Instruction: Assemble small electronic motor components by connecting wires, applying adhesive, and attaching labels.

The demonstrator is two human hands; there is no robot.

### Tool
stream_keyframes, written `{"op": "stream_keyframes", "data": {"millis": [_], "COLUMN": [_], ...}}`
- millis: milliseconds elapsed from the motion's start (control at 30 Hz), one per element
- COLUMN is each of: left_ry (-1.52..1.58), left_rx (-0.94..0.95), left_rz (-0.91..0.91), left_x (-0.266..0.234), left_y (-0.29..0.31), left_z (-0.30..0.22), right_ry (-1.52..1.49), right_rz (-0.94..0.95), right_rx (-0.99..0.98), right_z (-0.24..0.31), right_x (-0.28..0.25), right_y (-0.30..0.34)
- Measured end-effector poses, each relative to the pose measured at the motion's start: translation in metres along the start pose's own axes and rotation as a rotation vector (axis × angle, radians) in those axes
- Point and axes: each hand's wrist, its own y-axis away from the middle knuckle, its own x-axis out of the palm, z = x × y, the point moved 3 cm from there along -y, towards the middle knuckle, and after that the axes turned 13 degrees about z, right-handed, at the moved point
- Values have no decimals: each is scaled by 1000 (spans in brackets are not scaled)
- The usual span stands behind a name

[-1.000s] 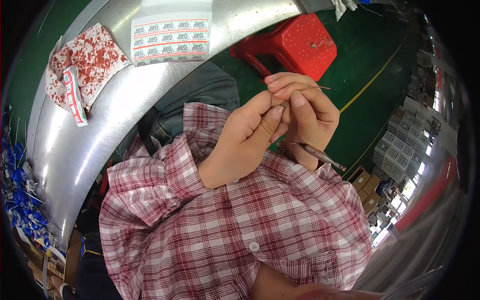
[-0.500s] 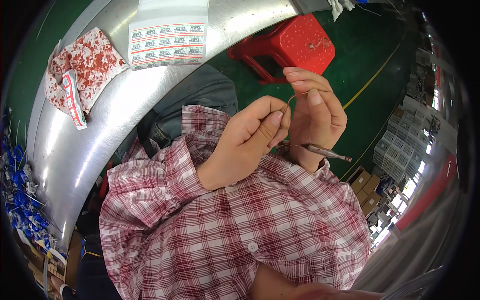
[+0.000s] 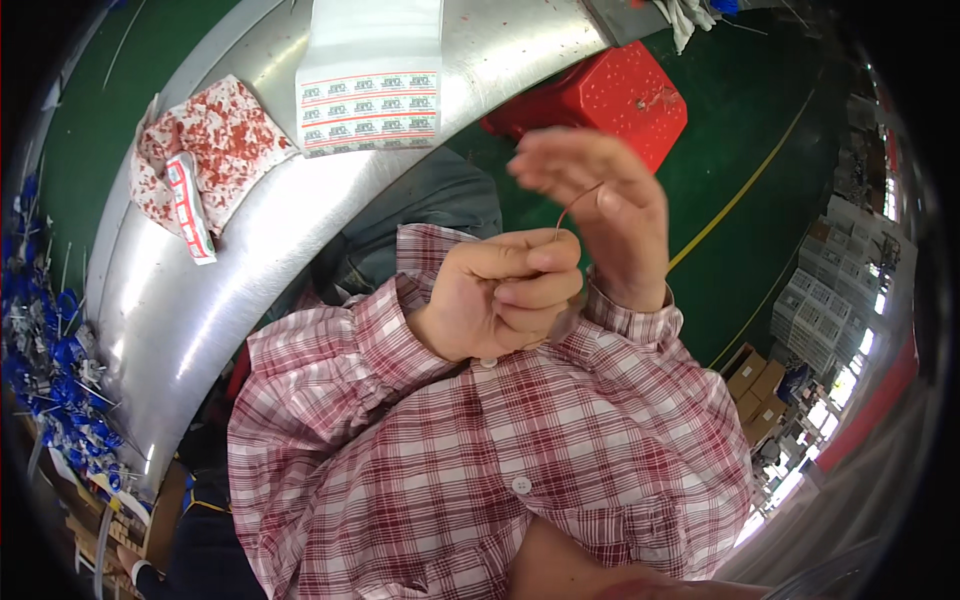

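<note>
**Thin wire pinched between two hands**

Left hand (image 3: 505, 300) curled into a loose fist, thumb and forefinger clamped on the lower end of a thin, curved, reddish-brown wire (image 3: 573, 208). Right hand (image 3: 605, 215) raised just beyond it, fingers spread and slightly blurred; upper end of the wire meeting the fingertips, grip there impossible to tell. Hands close together in front of the red-and-white plaid shirt (image 3: 480, 460), held up near the face, probably for a clear look at so fine a strand. To the far left, a curved shiny metal worktable (image 3: 200, 300) bearing a red-speckled cloth (image 3: 215, 140) and a clear plastic bag with printed labels (image 3: 370, 60). Beyond the hands, a red plastic stool (image 3: 610, 95) on the green floor (image 3: 760, 150).
</note>
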Motion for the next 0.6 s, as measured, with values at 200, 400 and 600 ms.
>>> {"op": "stream_keyframes", "data": {"millis": [200, 400, 600], "left_ry": [46, -161, -1079], "left_rx": [-68, -58, 125], "left_rz": [96, -87, -511], "left_x": [-4, 11, 8], "left_y": [4, -9, -8], "left_z": [0, 2, -4], "right_ry": [-152, -192, 137], "right_rz": [203, 244, -87], "right_rx": [134, -4, 64], "right_z": [-14, -6, 11], "right_x": [11, 4, 4], "right_y": [-2, 0, 5]}}
